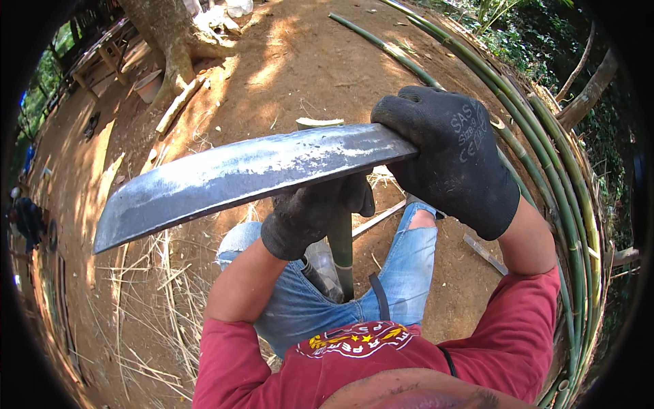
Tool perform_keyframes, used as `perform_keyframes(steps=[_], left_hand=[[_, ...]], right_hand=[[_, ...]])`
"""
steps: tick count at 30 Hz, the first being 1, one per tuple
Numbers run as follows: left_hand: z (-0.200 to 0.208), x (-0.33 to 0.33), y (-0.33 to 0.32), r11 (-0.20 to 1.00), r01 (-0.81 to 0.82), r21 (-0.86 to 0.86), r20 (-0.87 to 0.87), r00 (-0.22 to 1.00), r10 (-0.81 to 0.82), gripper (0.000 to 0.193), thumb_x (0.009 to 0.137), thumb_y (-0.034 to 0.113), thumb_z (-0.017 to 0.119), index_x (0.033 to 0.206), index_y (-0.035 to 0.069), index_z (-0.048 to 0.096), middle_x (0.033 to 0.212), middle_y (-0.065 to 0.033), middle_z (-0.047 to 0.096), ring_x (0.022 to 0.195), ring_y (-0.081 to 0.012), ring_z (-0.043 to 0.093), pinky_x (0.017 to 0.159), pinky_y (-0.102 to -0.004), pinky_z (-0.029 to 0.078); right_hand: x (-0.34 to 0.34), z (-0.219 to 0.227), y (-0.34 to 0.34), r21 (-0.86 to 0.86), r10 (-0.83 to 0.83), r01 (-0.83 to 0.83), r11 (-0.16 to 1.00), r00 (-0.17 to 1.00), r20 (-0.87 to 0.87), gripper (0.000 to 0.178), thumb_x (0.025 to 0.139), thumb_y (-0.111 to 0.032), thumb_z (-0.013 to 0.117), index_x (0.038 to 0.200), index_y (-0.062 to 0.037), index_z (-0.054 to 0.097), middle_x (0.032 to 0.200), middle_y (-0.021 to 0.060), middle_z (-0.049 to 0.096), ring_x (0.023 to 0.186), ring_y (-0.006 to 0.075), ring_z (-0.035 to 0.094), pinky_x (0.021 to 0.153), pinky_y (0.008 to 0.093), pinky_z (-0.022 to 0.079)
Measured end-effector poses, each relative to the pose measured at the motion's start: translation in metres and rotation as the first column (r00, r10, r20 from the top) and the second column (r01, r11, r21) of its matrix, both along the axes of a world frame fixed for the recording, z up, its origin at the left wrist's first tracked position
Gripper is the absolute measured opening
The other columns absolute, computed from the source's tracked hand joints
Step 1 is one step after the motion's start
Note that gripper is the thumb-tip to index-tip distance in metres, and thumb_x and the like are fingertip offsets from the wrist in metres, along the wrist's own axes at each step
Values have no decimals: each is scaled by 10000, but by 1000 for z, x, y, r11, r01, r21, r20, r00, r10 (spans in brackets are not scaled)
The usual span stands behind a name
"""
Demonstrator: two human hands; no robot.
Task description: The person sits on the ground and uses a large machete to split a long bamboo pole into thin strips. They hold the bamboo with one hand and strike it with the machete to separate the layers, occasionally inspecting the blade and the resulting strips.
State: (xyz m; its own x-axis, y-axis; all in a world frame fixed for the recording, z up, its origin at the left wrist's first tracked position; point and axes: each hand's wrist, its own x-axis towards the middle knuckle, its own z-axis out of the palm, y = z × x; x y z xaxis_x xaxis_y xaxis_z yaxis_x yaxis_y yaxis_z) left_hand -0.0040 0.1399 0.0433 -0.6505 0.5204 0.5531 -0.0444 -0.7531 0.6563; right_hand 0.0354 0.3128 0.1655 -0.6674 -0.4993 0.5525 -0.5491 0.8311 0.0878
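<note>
Bamboo work is at the splitting stage, by the look of it: a big steel blade (pixel 252 174) lies crosswise just over the cut top of an upright bamboo stick (pixel 340 249), which stands between the person's knees. The right hand (pixel 453 160), in a black glove, is wrapped shut around the handle end of the blade, to the right of the stick; the handle itself is hidden inside the fist. The left hand (pixel 317 211), also gloved, is clenched around the stick just below the blade, holding it steady. Only the pale rim of the stick's top (pixel 319 123) peeks out behind the blade, so whether the edge already bites into it or merely rests on it cannot be told. The step in hand seems to be setting the edge on the end of the stick. The next move would call for keeping the blade centred on that rim, keeping the lower fist well clear of the edge, and pressing straight down along the grain. Right of the stick, long green bamboo poles (pixel 545 157) lie bundled on the dirt ground (pixel 300 61); left of it, dry shavings (pixel 157 300) are scattered.
</note>
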Motion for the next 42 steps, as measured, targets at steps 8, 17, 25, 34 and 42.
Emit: perform_keyframes(steps=[8,17,25,34,42], left_hand=[[34,-2,13,989,-122,-79,62,990,127,360,1006,313,506,873,-3,615,584,-60,559,500,-148,575,478,-328,521],[32,4,10,959,-213,-187,29,975,222,427,1020,354,457,1088,-41,602,636,-57,568,546,-131,566,539,-293,513],[29,0,17,955,-259,-146,12,965,263,606,1007,519,361,1209,-15,564,746,-40,553,651,-97,497,597,-239,412],[1,5,11,939,-303,-163,-40,953,301,656,940,596,476,1161,-18,531,865,-116,590,739,-216,535,651,-350,423],[5,8,18,942,-326,-80,41,943,330,454,1003,437,457,1170,17,509,839,-102,557,709,-195,501,644,-339,409]], right_hand=[[-64,2,138,-130,-524,536,834,698,-489,174,878,-243,585,811,-111,676,694,133,650,663,323,657,615,417,524],[-7,3,64,-328,-358,336,883,934,-9,134,820,-132,632,906,-72,716,758,169,661,701,331,669,634,386,519],[0,-4,45,-318,-155,153,935,988,20,155,777,-103,681,919,-46,703,778,165,659,688,324,661,619,371,519],[2,-2,14,30,-70,76,997,985,-160,234,669,-191,752,867,-123,649,715,77,581,668,282,628,573,397,470],[1,8,5,121,-80,101,987,982,-169,316,614,-153,786,903,-101,670,718,91,579,672,292,617,570,392,460]])
